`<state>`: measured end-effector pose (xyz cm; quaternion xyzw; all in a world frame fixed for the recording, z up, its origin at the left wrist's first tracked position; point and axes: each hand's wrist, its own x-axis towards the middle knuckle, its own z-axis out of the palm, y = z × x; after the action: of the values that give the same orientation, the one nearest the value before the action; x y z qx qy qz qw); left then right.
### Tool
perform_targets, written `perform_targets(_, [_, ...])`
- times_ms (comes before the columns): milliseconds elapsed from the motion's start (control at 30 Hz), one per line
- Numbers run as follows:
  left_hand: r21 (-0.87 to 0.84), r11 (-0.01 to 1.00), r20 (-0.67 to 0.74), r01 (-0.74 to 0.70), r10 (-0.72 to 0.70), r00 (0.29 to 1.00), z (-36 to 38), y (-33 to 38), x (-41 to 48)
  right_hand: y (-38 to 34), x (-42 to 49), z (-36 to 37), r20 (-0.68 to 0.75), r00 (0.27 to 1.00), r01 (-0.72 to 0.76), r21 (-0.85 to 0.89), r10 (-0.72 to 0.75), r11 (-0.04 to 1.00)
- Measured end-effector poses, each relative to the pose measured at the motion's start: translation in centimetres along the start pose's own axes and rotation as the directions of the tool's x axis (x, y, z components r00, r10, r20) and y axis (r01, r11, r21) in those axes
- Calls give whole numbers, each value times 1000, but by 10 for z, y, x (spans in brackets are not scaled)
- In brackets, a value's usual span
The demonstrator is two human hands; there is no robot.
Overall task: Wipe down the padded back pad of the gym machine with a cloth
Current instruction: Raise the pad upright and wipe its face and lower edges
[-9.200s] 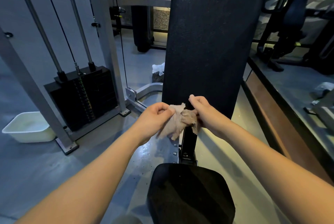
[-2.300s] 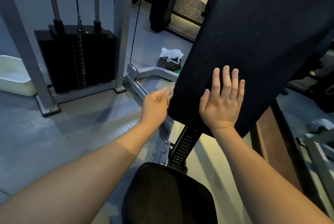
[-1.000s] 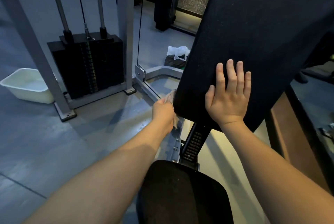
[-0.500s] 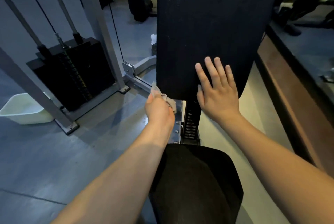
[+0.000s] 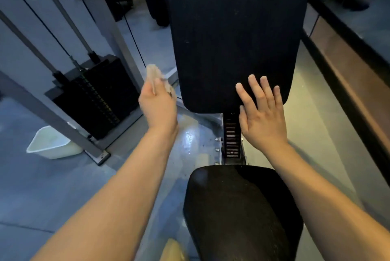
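Note:
The black padded back pad (image 5: 232,28) stands upright in the middle of the view, above its notched metal post (image 5: 231,134). My left hand (image 5: 158,106) is shut on a small beige cloth (image 5: 155,78), held in the air just left of the pad's lower left edge and apart from it. My right hand (image 5: 262,115) is flat with fingers spread, its fingertips over the pad's lower right corner; whether it presses the pad I cannot tell.
The black seat pad (image 5: 242,212) lies directly below me. A weight stack (image 5: 97,96) with cables and a grey frame upright (image 5: 54,113) stands to the left, a white plastic tub (image 5: 52,143) on the floor beside it. A raised ledge (image 5: 348,75) runs along the right.
My left hand has lifted the cloth away from the pad's lower left corner, out to the left and upward. My right hand has slid down toward the pad's bottom edge.

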<state>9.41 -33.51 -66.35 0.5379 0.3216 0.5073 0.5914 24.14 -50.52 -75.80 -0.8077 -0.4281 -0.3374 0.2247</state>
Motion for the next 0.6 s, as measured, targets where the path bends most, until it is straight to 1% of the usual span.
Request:
perform_targets(33, [116, 984, 85, -136, 127, 988, 5, 10, 13, -4, 0, 0, 7, 1000, -31, 30, 30, 999])
perform_targets(67, [220, 929, 194, -296, 256, 947, 13, 16, 26, -6, 0, 1, 18, 998, -55, 54, 54, 997])
perform_targets(100, [309, 830, 310, -464, 373, 874, 25, 25, 34, -8, 0, 1, 19, 998, -68, 70, 67, 995])
perform_targets(133, [383, 709, 407, -593, 446, 797, 36, 30, 41, -8, 0, 2, 11, 998, -69, 77, 68, 995])
perform_targets(167, [437, 589, 482, -680, 485, 729, 46, 33, 43, -7, 0, 2, -2, 998, -59, 80, 60, 995])
perform_targets(200, [468, 494, 531, -733, 505, 680, 51, 30, 47, -6, 0, 3, -12, 999, -47, 81, 48, 996])
perform_targets(233, [482, 415, 563, -771, 528, 636, 53, 24, 49, -3, 0, 4, -16, 999, -37, 82, 39, 996])
perform_targets(267, [483, 359, 579, -798, 553, 599, 51, 15, 46, -2, 0, 5, -18, 999, -30, 81, 32, 996])
perform_targets(333, [481, 302, 613, -823, 556, 561, 39, -12, 27, -2, -1, 9, -26, 999, -27, 73, 29, 997])
perform_targets(400, [468, 241, 707, -850, 475, 524, 22, -41, -1, -3, 0, 12, -43, 998, -34, 63, 36, 997])
perform_targets(467, [432, 178, 793, -884, 392, 466, 5, -62, -16, -3, 0, 12, -41, 999, -26, 55, 28, 998])
perform_targets(533, [383, 141, 838, -913, 364, 407, 1, -62, -7, 0, -1, 12, -45, 999, -12, 49, 14, 999])
perform_targets(600, [333, 89, 866, -939, 365, 342, 6, -45, 6, 2, -1, 13, -60, 998, 3, 41, 0, 999])
